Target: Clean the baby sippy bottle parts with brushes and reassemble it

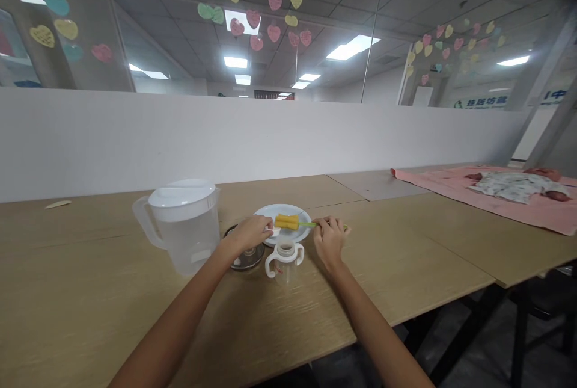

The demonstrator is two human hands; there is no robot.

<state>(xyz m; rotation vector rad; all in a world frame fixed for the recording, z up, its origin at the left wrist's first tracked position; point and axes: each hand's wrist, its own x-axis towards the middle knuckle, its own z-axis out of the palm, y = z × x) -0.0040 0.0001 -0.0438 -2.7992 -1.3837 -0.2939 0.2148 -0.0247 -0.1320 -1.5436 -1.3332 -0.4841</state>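
My right hand (330, 239) is closed around the thin green handle of a bottle brush (287, 222), whose yellow sponge head lies over a white plate (303, 212). In my left hand (250, 233) is a small white plastic piece (273, 231), pinched close to the sponge; its exact kind is unclear. A clear baby bottle (285, 269) with two white handles stands uncapped on the table just in front of the plate, between my forearms. Partly hidden under my left hand is a round, dark-rimmed dish or lid (247, 259).
Left of my hands stands a clear pitcher (184, 225) with a white lid. A pink cloth (419, 182) at the far right bears a baby-like figure (509, 186) in patterned clothes. A white partition (270, 135) borders the wooden table (99, 298); a dark chair (547, 295) is at lower right.
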